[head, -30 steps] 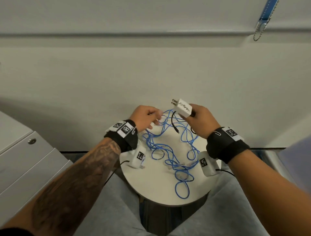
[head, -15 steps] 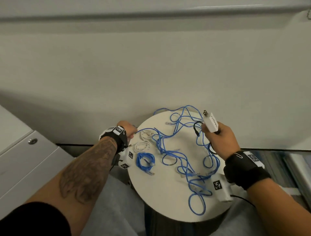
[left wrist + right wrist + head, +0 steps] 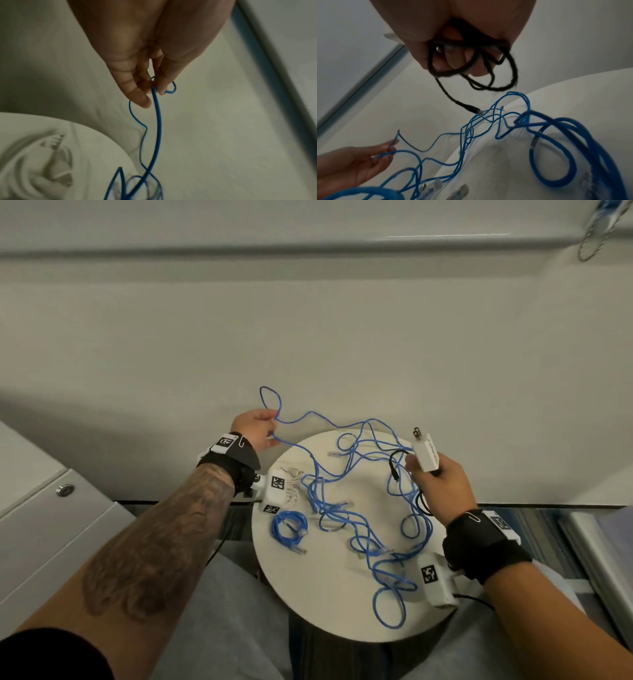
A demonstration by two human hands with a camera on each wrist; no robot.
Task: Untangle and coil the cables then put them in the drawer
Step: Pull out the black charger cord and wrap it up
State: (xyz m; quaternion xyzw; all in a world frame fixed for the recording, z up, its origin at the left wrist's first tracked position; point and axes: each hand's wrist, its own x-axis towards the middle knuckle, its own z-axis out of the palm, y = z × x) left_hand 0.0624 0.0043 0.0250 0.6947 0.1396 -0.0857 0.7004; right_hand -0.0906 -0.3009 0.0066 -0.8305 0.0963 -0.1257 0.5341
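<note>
A tangle of blue cables (image 3: 363,515) sprawls over the round white table (image 3: 329,597). My left hand (image 3: 263,428) pinches a loop of one blue cable (image 3: 157,108) beyond the table's far left edge, lifted off the surface. My right hand (image 3: 433,477) grips a white wall charger (image 3: 424,453), prongs up, with its black cable (image 3: 476,65) bunched in loops in the fingers; its black plug end (image 3: 471,108) dangles free. A small coiled blue cable (image 3: 289,527) and a coiled white cable (image 3: 293,491) lie at the table's left side.
A grey drawer cabinet (image 3: 44,529) with a round lock (image 3: 65,490) stands at the left. A pale wall runs behind the table. My grey-clad legs (image 3: 219,631) are under the table's near edge.
My left hand has pulled the blue cable loop up and outward past the table's far left edge. The right hand keeps holding the charger and has shifted little.
</note>
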